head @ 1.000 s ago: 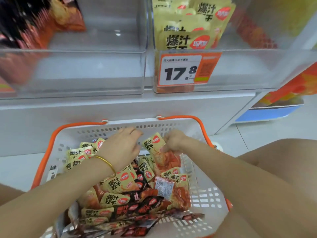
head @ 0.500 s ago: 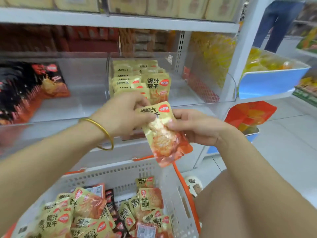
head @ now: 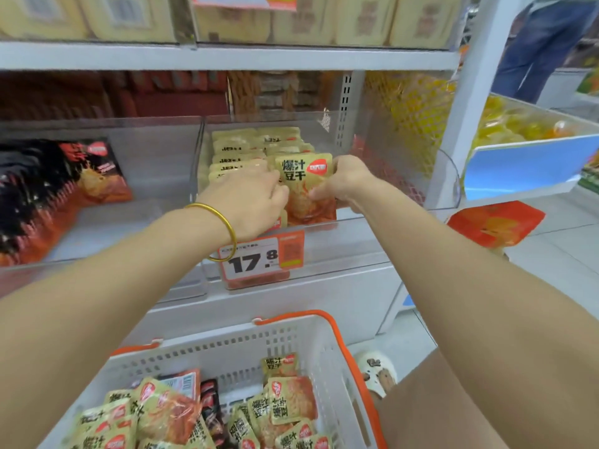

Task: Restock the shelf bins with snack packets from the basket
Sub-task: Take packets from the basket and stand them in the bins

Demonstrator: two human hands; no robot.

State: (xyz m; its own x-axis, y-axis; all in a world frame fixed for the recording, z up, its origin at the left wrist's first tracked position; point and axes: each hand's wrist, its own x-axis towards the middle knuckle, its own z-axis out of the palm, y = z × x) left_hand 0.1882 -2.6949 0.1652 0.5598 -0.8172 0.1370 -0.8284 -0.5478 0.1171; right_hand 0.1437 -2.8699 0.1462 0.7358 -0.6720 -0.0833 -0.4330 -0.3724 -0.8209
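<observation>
Restocking in progress: my left hand (head: 256,192) and right hand (head: 340,183) both pinch one yellow snack packet (head: 306,186), standing it upright at the near front of the clear shelf bin (head: 372,218) above the price tag (head: 259,259). Next, I judge, release and return to the basket (head: 327,351) for another.

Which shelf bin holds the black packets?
The left clear bin: black-and-red packets. The middle bin, where both hands work, holds yellow ones.
</observation>
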